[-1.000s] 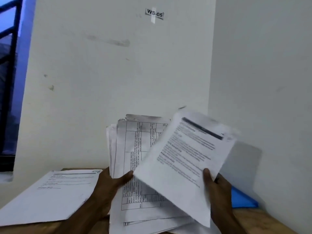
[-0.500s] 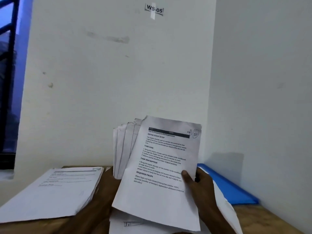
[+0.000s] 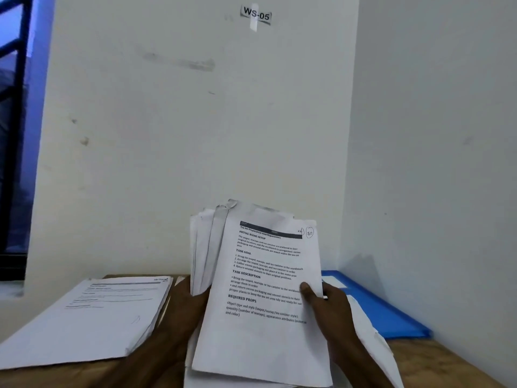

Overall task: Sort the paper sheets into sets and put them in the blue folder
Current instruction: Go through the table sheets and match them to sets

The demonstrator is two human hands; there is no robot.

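I hold up a fanned bundle of printed paper sheets (image 3: 208, 247) over the wooden table. My left hand (image 3: 184, 306) grips the bundle from the left, thumb on its front. My right hand (image 3: 327, 303) pinches the front sheet (image 3: 265, 331), a page of headed text, with the thumb on its right side. That sheet covers most of the bundle. A separate stack of sheets (image 3: 89, 317) lies flat on the table at the left. The blue folder (image 3: 386, 312) lies closed at the right, against the wall, partly behind my right hand.
The wooden table (image 3: 436, 362) sits in a corner between two white walls. A label reading WS-05 (image 3: 256, 15) is taped high on the back wall. A dark-framed window (image 3: 14, 135) is at the far left. More loose sheets (image 3: 375, 345) lie under my right wrist.
The front sheet swung from tilted out at the right to upright in front of the bundle. It now lies against the bundle, and both hands have moved closer together.
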